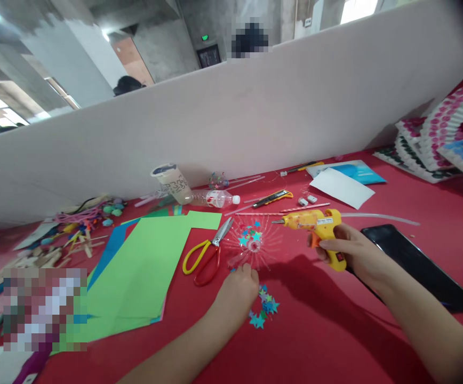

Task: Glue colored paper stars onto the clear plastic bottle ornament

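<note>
My right hand is wrapped round a yellow hot glue gun, with fingers by its orange trigger. The nozzle points left, toward a clear plastic bottle piece cut into strips that fan out flat. Blue and green stars lie on that piece. At its near edge, my left hand has its fingers curled closed; what they pinch is hidden. Just right of that hand sits a loose pile of star sequins. Scissors with yellow and red handles lie left of the plastic piece, blades slightly apart.
Green paper sheets cover the left side. Behind are a plastic bottle, a marked cup and a utility knife. A black tray-like object lies under my right forearm. A white partition borders the red table.
</note>
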A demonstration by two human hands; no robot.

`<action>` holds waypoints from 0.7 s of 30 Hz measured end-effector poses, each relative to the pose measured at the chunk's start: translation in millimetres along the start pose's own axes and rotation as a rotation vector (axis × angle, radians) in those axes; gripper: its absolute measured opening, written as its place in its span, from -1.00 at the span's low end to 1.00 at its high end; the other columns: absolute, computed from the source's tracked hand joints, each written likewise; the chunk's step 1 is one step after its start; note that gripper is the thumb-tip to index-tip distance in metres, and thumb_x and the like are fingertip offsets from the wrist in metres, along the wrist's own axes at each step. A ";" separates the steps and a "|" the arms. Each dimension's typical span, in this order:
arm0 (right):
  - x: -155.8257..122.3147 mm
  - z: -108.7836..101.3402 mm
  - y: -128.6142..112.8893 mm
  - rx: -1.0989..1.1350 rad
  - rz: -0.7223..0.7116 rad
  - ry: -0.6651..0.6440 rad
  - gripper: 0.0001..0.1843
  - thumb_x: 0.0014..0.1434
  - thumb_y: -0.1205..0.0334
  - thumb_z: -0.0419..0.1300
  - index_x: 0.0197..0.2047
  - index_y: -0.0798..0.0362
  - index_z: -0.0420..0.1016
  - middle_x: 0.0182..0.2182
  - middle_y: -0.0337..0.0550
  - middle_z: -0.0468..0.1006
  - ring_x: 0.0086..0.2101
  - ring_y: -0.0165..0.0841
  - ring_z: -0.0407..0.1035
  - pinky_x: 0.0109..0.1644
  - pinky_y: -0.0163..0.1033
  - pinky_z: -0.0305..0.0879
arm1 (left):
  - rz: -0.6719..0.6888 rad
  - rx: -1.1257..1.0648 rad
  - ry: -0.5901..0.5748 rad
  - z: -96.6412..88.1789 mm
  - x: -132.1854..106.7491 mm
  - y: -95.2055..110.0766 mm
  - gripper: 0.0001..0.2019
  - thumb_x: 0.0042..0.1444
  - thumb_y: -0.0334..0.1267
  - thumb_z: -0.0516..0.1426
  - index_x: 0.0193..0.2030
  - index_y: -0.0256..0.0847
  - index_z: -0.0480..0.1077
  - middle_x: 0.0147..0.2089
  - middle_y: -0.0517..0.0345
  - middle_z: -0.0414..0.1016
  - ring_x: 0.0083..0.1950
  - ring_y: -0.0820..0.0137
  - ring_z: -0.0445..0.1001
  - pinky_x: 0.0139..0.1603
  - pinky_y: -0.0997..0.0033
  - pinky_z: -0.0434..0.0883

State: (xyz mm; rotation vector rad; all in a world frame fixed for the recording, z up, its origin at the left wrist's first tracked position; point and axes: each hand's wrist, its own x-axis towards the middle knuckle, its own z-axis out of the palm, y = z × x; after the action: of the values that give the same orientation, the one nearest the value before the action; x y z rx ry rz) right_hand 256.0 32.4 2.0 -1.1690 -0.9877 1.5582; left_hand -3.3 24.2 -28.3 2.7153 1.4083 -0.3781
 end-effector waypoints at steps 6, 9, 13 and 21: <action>-2.8 1.3 2.1 -0.066 0.009 0.013 -0.78 -0.05 0.18 0.28 -0.36 0.11 0.39 -0.49 -0.19 0.46 -0.57 -0.46 0.22 -0.48 -0.31 0.14 | -0.083 -0.122 0.068 -12.6 -14.9 -1.8 -0.76 0.08 -0.58 -0.09 -0.28 -0.35 0.37 -0.25 -0.10 0.47 -0.25 0.23 0.48 -0.24 0.25 0.41; -4.6 2.1 2.9 -0.065 0.038 0.027 -0.77 -0.04 0.13 0.28 -0.36 0.11 0.44 -0.44 -0.14 0.49 -0.56 -0.46 0.21 -0.50 -0.32 0.13 | -0.197 -0.642 0.173 -31.3 -21.8 -1.3 -0.87 0.14 -0.39 -0.01 -0.36 -0.24 0.34 -0.39 0.10 0.47 -0.34 0.34 0.47 -0.31 0.36 0.40; -10.8 6.1 3.6 -0.023 0.091 -0.012 -0.70 -0.10 0.13 0.35 -0.31 0.13 0.51 -0.38 -0.10 0.53 -0.52 -0.45 0.25 -0.50 -0.35 0.15 | -0.306 -1.583 0.216 -56.3 -16.0 -4.8 -0.91 0.06 -0.30 0.12 -0.38 -0.24 0.27 -0.50 0.19 0.49 -0.58 0.50 0.41 -0.54 0.52 0.36; -27.5 29.0 1.4 0.110 0.053 -0.076 -0.74 -0.07 0.12 0.35 -0.34 0.10 0.52 -0.44 -0.15 0.51 -0.64 -0.53 0.20 -0.55 -0.35 0.16 | -0.175 -1.947 0.239 -78.7 3.1 -7.4 -0.90 -0.01 -0.36 0.19 -0.36 -0.29 0.33 -0.54 0.15 0.54 -0.63 0.53 0.44 -0.60 0.61 0.35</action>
State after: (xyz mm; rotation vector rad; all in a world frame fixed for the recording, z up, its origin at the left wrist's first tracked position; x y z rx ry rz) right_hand 230.9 3.5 13.6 -1.0738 -0.9142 1.6876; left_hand 7.3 43.9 47.6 0.9880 0.9451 0.8845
